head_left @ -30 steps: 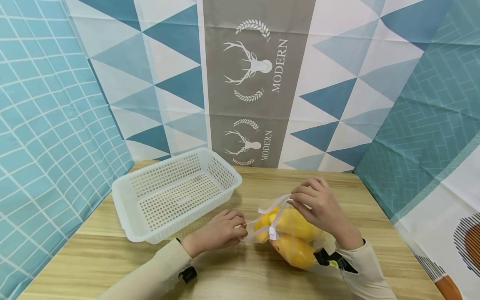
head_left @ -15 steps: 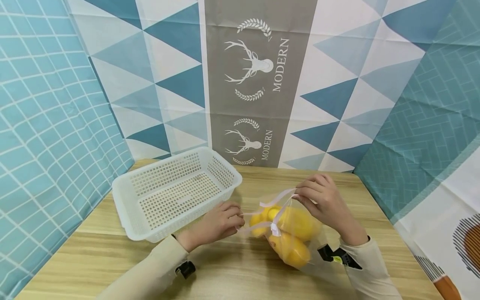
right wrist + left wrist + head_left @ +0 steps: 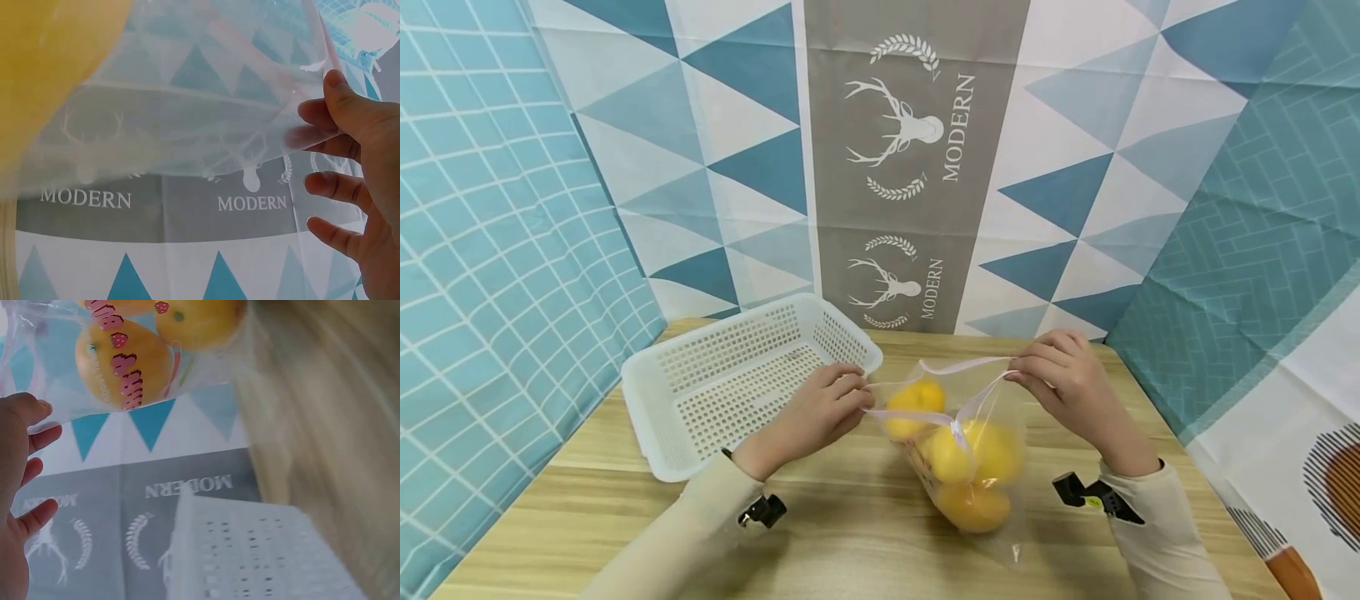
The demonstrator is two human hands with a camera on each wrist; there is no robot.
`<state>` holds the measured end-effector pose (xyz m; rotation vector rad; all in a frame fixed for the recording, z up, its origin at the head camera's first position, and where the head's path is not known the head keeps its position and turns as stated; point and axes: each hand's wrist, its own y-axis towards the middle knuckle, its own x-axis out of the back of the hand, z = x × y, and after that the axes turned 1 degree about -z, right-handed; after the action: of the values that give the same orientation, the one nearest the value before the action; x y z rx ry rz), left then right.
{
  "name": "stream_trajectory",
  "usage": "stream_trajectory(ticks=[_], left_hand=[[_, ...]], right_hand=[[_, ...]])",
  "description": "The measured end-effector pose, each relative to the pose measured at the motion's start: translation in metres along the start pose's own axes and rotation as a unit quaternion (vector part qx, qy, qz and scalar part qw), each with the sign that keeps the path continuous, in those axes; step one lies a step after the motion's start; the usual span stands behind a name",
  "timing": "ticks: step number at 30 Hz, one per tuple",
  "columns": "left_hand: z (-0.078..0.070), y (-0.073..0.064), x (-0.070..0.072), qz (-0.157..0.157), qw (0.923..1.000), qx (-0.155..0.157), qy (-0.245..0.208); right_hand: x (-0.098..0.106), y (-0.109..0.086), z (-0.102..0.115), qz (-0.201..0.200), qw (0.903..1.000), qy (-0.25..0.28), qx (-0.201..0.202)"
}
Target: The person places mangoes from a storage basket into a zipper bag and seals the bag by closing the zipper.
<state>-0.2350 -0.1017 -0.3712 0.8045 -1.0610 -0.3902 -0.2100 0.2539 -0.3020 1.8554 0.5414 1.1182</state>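
Hands (image 3: 816,408) (image 3: 1071,387) over wood-grain table (image 3: 850,542), patterned backdrop (image 3: 910,200)

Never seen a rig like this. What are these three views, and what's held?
No robot here, just a person's bare left hand and right hand. The head picture comes from a camera on the head, looking forward and down. The other two come from small black wrist cameras, each seeing its own hand close up. The hands pinch opposite sides of the open mouth of a clear plastic zip bag with pink strips; round yellow and orange fruit lies inside. A white rectangular plastic basket stands on the light wood-grain table.
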Motion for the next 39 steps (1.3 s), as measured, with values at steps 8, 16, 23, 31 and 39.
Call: stream_trajectory(ticks=[8,16,23,31,39], left_hand=[[0.011,0.017,0.019,-0.029,0.9991,0.007,0.029],[0.023,0.034,0.031,-0.041,0.9979,0.019,0.047],[0.033,0.046,0.033,-0.045,0.9971,0.028,0.056],[0.037,0.049,0.027,-0.047,0.9972,0.042,0.04],[0.036,0.047,0.021,-0.026,0.9981,0.05,0.021]], right_hand=[[0.006,0.0,-0.003,0.002,1.0,-0.006,0.003],[0.005,-0.002,-0.005,0.03,0.9994,-0.014,0.003],[-0.007,-0.002,-0.006,0.034,0.9993,-0.008,0.007],[-0.014,-0.001,-0.004,0.043,0.999,-0.004,-0.008],[-0.017,-0.004,-0.004,0.057,0.998,0.006,-0.028]])
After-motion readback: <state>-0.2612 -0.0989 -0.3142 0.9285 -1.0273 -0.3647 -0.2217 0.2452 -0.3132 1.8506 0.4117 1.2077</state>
